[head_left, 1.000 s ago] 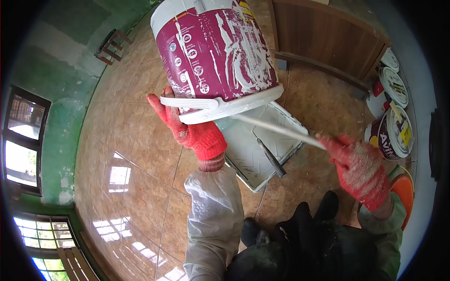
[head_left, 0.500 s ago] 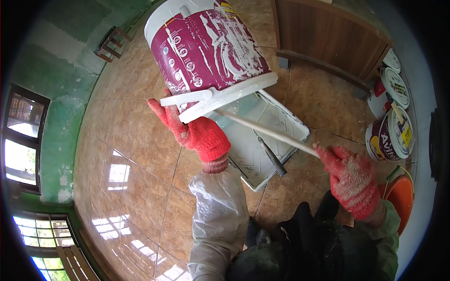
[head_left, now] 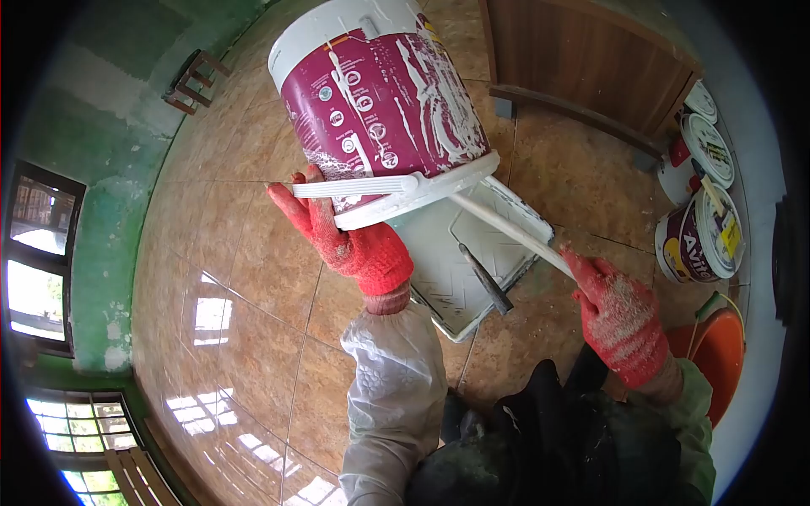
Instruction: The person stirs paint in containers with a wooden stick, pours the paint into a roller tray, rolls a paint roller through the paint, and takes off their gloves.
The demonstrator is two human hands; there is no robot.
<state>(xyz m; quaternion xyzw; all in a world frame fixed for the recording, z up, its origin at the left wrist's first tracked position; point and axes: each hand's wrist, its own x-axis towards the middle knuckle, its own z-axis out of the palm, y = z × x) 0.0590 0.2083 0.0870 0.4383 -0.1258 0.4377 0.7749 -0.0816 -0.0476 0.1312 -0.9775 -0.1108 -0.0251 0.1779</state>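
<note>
A purple and white paint bucket (head_left: 380,110), streaked with white paint, is tipped mouth-down above a paint tray (head_left: 460,331). My left hand (head_left: 354,244), in a red glove, supports it at the rim near the white handle (head_left: 359,186). In my red-gloved right hand (head_left: 620,316) is a pale stick (head_left: 515,229), its far end hidden inside the bucket's mouth. White paint (head_left: 439,253) covers much of the tray. A roller (head_left: 485,277) with a dark handle lies across the tray; its head cannot be made out.
A wooden cabinet (head_left: 591,72) stands ahead on the tiled floor (head_left: 245,253). Several paint buckets (head_left: 699,236) line the right wall, with an orange bucket (head_left: 717,363) beside my right arm. A small stool (head_left: 194,82) sits by the green wall.
The tipped bucket has shifted a little right and down in view with my left hand. My right hand and the stick have moved slightly left; less of the stick shows outside the bucket.
</note>
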